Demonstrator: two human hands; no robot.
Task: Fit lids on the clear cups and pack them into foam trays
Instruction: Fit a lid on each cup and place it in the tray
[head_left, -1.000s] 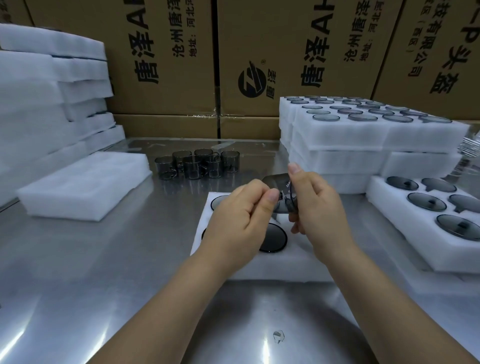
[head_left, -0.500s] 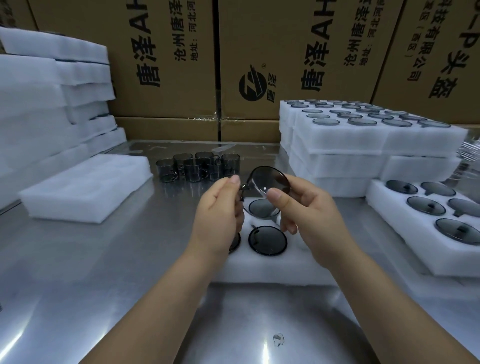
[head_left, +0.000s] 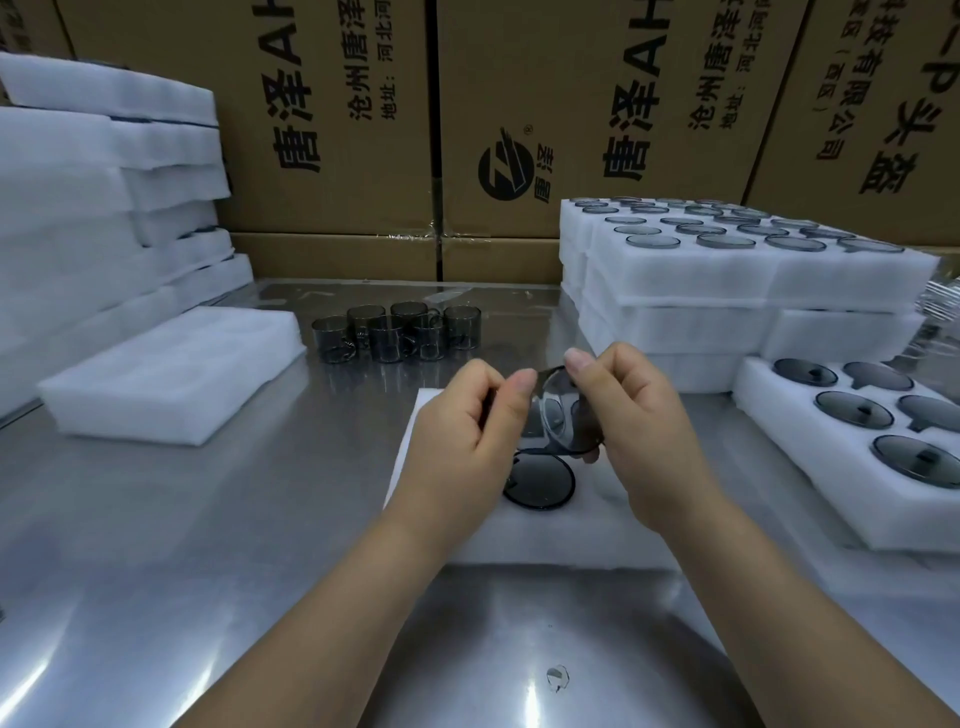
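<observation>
One smoky clear cup (head_left: 563, 415) is at the centre of the frame, held in the air between both hands just above the foam tray (head_left: 545, 535). Half a second ago its round face was turned to the camera, higher up. Now it is lower and tilted, so the lid seems fitted and the cup is being lined up for a pocket. The left hand (head_left: 457, 415) pinches its left edge, fingers curled. The right hand (head_left: 639, 431) grips its right side, thumb on top. A lidded cup (head_left: 539, 480) sits in the tray just below. Loose cups (head_left: 397, 332) wait further up the frame.
</observation>
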